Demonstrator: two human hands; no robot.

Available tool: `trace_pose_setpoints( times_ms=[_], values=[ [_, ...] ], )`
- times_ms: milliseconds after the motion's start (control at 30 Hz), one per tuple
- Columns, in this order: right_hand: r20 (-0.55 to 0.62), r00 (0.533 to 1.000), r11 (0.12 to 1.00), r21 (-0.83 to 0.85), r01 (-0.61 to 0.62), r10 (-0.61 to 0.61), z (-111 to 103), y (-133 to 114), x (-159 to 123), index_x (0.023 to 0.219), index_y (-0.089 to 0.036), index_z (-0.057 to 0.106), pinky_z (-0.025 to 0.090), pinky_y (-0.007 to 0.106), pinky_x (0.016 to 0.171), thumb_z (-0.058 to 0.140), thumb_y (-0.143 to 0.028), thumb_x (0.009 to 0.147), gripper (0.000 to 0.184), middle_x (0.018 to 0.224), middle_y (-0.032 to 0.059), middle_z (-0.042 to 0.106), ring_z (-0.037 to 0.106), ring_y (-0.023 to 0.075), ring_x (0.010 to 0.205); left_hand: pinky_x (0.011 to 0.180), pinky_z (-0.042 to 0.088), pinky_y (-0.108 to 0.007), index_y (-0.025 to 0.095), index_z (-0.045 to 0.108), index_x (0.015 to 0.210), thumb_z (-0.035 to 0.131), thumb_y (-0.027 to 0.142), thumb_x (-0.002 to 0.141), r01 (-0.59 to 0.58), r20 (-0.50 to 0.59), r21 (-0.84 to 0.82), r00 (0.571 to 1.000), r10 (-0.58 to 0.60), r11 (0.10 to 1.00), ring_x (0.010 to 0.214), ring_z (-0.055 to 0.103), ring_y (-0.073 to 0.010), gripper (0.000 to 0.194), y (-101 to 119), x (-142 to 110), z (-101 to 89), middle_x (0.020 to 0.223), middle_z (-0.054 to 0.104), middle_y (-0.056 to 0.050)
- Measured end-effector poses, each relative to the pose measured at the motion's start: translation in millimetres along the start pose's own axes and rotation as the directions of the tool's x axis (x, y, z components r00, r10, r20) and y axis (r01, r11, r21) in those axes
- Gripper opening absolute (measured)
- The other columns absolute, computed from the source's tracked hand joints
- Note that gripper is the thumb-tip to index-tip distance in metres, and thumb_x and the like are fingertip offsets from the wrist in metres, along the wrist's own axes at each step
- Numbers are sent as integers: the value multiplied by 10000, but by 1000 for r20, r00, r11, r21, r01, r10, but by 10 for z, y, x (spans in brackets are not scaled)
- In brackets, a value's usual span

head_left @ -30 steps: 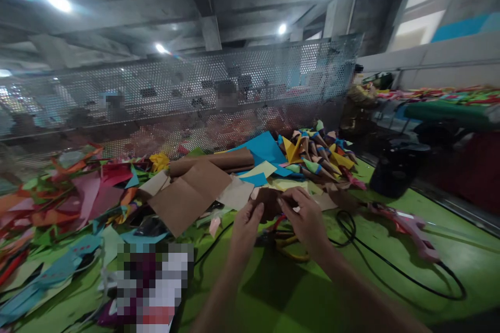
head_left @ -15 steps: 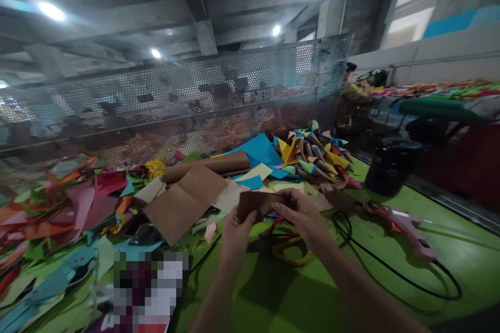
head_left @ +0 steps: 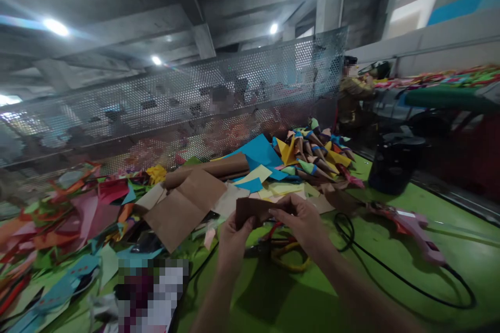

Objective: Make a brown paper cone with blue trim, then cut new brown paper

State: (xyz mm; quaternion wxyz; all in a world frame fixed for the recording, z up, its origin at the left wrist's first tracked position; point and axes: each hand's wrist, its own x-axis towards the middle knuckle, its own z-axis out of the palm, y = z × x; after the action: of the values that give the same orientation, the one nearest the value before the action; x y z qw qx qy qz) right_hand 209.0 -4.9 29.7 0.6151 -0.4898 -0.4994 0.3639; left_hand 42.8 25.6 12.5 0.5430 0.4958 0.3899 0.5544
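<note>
A small piece of brown paper (head_left: 253,209) is held up between both hands over the green table (head_left: 297,302). My left hand (head_left: 234,237) pinches its left end, thumb in front. The fingers of my right hand (head_left: 299,218) are closed on its right end. Beneath them lie scissors (head_left: 291,263) with yellow and red handles, partly hidden by the right hand. A larger creased sheet of brown paper (head_left: 183,213) lies to the left, in front of a brown paper roll (head_left: 207,169).
A pink glue gun (head_left: 417,229) with a black cord lies at right, near a black bin (head_left: 396,164). Paper cones (head_left: 312,151) are heaped at the back. Colored paper scraps (head_left: 86,208) cover the left side. A perforated metal screen (head_left: 187,109) stands behind; a person (head_left: 353,93) is beyond.
The view has shifted slightly. Both hands still hold the brown paper, which is a little lower and farther left in view. Nothing has been let go.
</note>
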Motion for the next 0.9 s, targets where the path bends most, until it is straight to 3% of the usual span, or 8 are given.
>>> trace_pose_setpoints(
  times_ms=[167, 233, 333, 467, 533, 633, 733, 900],
  values=[
    [25, 1000, 996, -86, 11, -9, -27, -19, 16, 700, -200, 582, 444, 267, 585, 706, -373, 712, 214, 641, -14, 592, 536, 155, 622, 664, 528, -263, 131, 735, 885, 808, 311, 622, -2, 2, 43, 1000, 2, 999, 681, 654, -169, 327, 22, 11, 4, 784, 757, -55],
    [57, 997, 982, -179, 63, -54, -49, -38, 19, 795, -197, 637, 455, 274, 628, 702, -336, 714, 173, 716, -1, 629, 567, 167, 678, 656, 522, -262, 138, 737, 889, 768, 271, 646, -9, 52, 102, 999, 4, 995, 676, 652, -170, 279, 61, -2, 1, 773, 751, -45],
    [131, 983, 950, -265, 163, -133, -72, -49, 13, 1013, -219, 688, 469, 302, 739, 673, -278, 737, 282, 890, 29, 684, 611, 197, 823, 665, 507, -254, 150, 742, 829, 680, 176, 664, -32, 191, 218, 982, -11, 975, 696, 650, -173, 178, 123, -31, -8, 739, 734, -25],
    [166, 979, 923, -345, 168, -116, -82, -34, 11, 840, -216, 714, 458, 335, 765, 641, -281, 763, 124, 838, 41, 699, 615, 228, 848, 691, 499, -252, 160, 724, 826, 690, 153, 644, -22, 183, 238, 983, -23, 971, 748, 654, -177, 186, 128, -20, -39, 773, 730, -19],
    [138, 989, 955, -283, 92, -54, -79, -18, 20, 815, -203, 696, 463, 334, 731, 651, -334, 770, 146, 803, 39, 699, 618, 224, 797, 691, 505, -257, 165, 697, 934, 754, 225, 657, 9, 110, 121, 994, -22, 993, 763, 662, -176, 290, 98, 1, -52, 840, 739, -36],
    [82, 995, 996, -73, -46, 51, -52, 12, 27, 831, -187, 658, 474, 315, 647, 686, -418, 749, 246, 766, 30, 693, 613, 205, 714, 644, 483, -234, 164, 658, 1023, 804, 355, 678, 32, 85, -28, 996, -30, 999, 681, 638, -143, 421, 52, -2, -37, 759, 711, -26],
    [78, 990, 989, 82, -121, 114, 3, 36, 5, 868, -187, 628, 458, 292, 561, 718, -450, 724, 313, 703, 3, 659, 582, 177, 620, 621, 461, -222, 143, 691, 950, 788, 423, 707, 64, 153, -16, 986, -61, 998, 643, 600, -125, 383, 31, -50, 14, 721, 683, -26],
    [145, 975, 981, 79, -179, 166, 62, 35, -28, 825, -197, 582, 427, 270, 525, 741, -430, 702, 308, 612, -37, 575, 528, 147, 549, 649, 457, -240, 125, 713, 796, 735, 477, 744, 75, 169, 27, 983, -78, 997, 654, 575, -135, 356, 13, -51, 27, 713, 685, -45]
  ],
)
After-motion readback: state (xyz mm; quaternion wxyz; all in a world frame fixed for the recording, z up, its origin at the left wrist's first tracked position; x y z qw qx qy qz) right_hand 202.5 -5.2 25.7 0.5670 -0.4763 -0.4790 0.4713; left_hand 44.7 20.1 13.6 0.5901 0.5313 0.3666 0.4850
